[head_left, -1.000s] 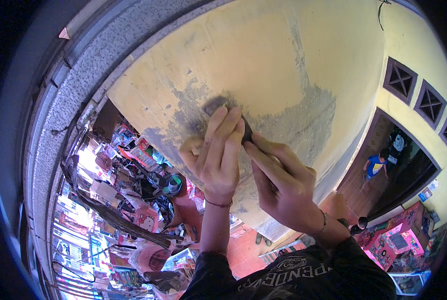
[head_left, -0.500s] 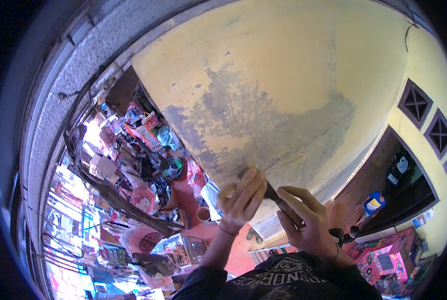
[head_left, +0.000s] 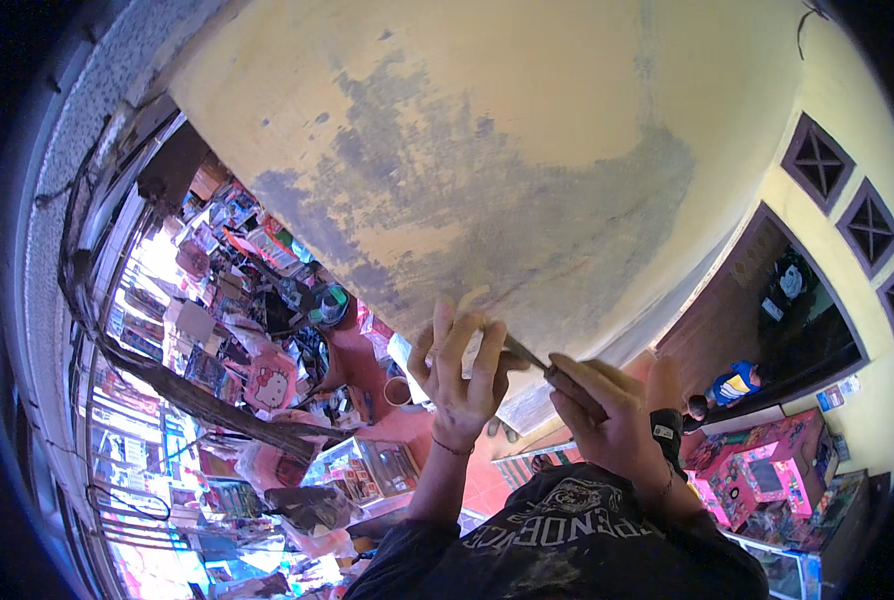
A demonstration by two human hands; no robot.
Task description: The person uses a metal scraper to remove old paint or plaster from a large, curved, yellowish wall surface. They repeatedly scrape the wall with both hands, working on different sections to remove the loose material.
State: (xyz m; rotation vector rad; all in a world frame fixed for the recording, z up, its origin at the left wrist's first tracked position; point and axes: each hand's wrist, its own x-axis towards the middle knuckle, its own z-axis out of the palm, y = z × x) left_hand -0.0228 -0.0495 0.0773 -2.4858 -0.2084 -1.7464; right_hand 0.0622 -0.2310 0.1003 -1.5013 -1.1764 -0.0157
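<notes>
The tool (head_left: 527, 352), a narrow dark item, sits between the person's two hands, in front of the lower part of a cream-painted wall (head_left: 567, 60). Its visible section slopes downward from the left hand (head_left: 464, 380) to the right hand (head_left: 605, 405).

Right hand: closed around the lower end of the tool. The thumb lies below and the fingers lie above, so that the tool emerges from the grip toward the upper left.

Left hand: located at the upper end of the tool, with the fingers pointing upward and partly bent. The tool's upper end runs in behind these fingers and is hidden there. Whether the left hand grips the tool or only steadies it cannot be determined. Contact between the tool and the wall also cannot be determined. A thin band (head_left: 454, 450) encircles the left wrist.

Wall: a rough grey patch (head_left: 567, 220) spreads across the middle of the cream paint, above both hands. Its outline is ragged, with smaller grey marks at the upper left.

Surroundings: the person wears a dark printed shirt (head_left: 567, 520). Below and to the left of the left hand are a pale bucket (head_left: 399, 392) and a glass display case (head_left: 387, 465). To the right of the right hand are a pink cabinet (head_left: 767, 470), a dark doorway (head_left: 817, 310) and another person in a blue top (head_left: 735, 383). Dark-framed vents (head_left: 817, 160) are set above the doorway.
</notes>
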